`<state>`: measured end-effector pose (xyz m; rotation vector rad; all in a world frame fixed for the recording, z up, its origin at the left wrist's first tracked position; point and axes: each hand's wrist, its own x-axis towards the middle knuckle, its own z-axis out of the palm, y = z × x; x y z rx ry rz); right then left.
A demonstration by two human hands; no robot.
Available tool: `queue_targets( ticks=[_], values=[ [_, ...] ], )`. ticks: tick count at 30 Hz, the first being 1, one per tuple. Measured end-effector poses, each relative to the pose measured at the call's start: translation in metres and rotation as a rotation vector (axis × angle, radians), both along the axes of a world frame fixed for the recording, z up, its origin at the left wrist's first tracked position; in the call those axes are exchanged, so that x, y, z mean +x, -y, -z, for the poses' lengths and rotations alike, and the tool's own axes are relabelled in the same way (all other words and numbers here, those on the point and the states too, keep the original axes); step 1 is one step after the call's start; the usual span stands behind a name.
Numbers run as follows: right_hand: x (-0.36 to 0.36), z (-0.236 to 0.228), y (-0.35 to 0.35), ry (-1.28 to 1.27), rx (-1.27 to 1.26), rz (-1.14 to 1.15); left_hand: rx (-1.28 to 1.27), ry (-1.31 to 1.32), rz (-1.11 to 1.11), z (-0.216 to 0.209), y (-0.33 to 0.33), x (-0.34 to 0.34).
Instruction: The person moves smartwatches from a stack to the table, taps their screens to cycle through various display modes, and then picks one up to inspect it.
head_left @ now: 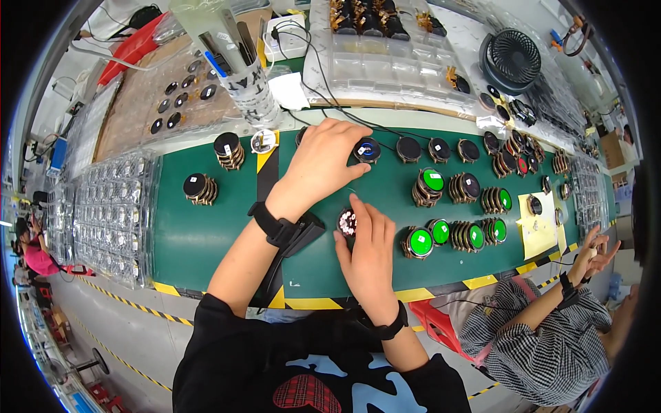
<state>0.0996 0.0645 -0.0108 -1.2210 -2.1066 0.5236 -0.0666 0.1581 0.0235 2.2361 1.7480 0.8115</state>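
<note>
My left hand reaches over the back row of watch bodies. Its thumb and fingers close around the edge of a round watch body with a blue-lit display. Nearer to me, my right hand grips another round watch body between thumb and fingers; its screen shows a pale, patterned picture. Part of that watch body is covered by the hand. To the right of the left hand, dark-faced watch bodies stand in a row. A black strap-like thing lies beside my left wrist.
Stacks of watch bodies with green screens stand to the right on the green mat. Clear plastic trays lie at left. Behind are a pen holder and black fan. A co-worker's hand is at right.
</note>
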Motion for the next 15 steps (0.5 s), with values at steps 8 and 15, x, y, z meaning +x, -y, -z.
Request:
queue_targets(
  ticks=[8,15],
  values=[
    [0.009,0.001,0.010,-0.066,-0.006,-0.061,-0.021,-0.034,-0.017,-0.001,-0.007,0.007],
    [0.012,0.005,0.010,-0.100,-0.043,0.002,-0.173,-0.012,0.011,-0.025,0.079,-0.008]
  ],
)
